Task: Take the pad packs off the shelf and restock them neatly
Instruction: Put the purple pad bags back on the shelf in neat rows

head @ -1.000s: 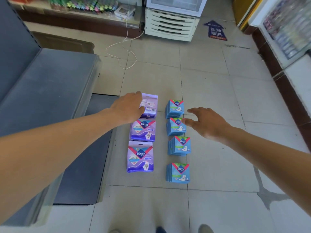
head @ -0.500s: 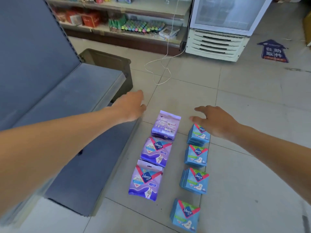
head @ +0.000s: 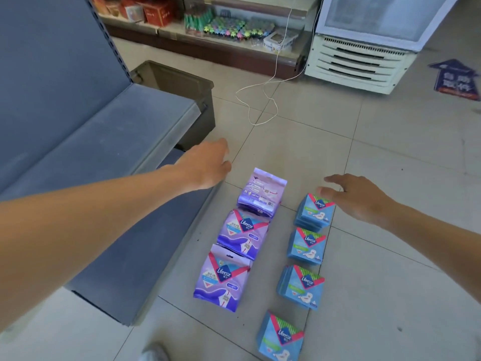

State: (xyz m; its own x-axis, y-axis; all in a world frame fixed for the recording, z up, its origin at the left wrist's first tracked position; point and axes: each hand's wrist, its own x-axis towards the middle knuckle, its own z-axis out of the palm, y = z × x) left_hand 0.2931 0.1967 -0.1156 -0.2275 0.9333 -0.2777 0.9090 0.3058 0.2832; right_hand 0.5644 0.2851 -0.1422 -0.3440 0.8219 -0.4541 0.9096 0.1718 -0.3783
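Ok so both hands are out in front of me and neither is holding anything. My left hand (head: 205, 165) is flat with the fingers stretched out. My right hand (head: 364, 199) is spread loose, with the thumb right by the top corner of the nearest blue stack. Can't tell if it's actually touching.

All the packs I can see are down on the floor (head: 390, 256), none on the shelf (head: 117, 142). The shelf sits off to the left of my left hand. So I'd say the taking-off part is done and restocking is what's next.

The purple packs (head: 244, 233) run in a line of three from just under my left hand back toward me. The far purple pack (head: 261, 192) is flipped printed-back up, while the other two show the logo. The blue packs (head: 307, 246) sit in four little stacks in a row just left of my right hand and trailing back toward my feet. They look slightly fanned, not squared up.

Next move, I reckon, is to drop a hand onto the closest pack, close round it and carry it left onto the shelf. That flipped purple one wants turning face up first. They're soft plastic bags, so probably squishy and a bit slippery.
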